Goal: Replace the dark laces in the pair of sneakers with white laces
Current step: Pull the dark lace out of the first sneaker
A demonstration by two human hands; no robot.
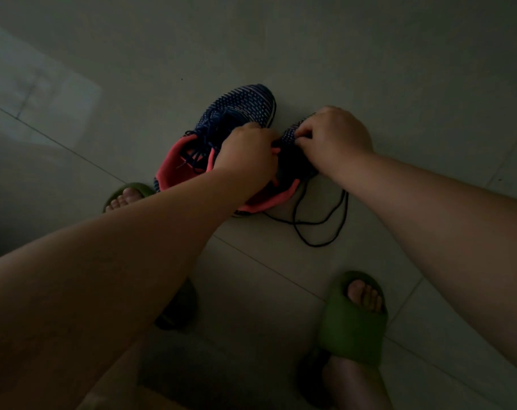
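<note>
Two navy knit sneakers with pink lining stand side by side on the tiled floor. The left sneaker point(239, 105) still carries its dark lace. The right sneaker point(292, 134) is mostly hidden under both hands. My left hand point(248, 152) grips the right sneaker at its tongue and collar. My right hand point(334, 137) pinches the dark lace at the eyelets near the toe. A long loose stretch of that dark lace point(322, 226) trails onto the floor behind the sneaker. No white laces are in view.
My feet wear green slides: one point(354, 318) at the lower right, another point(127, 193) by the left sneaker's heel. Pale floor tiles point(369, 54) spread all around in dim light.
</note>
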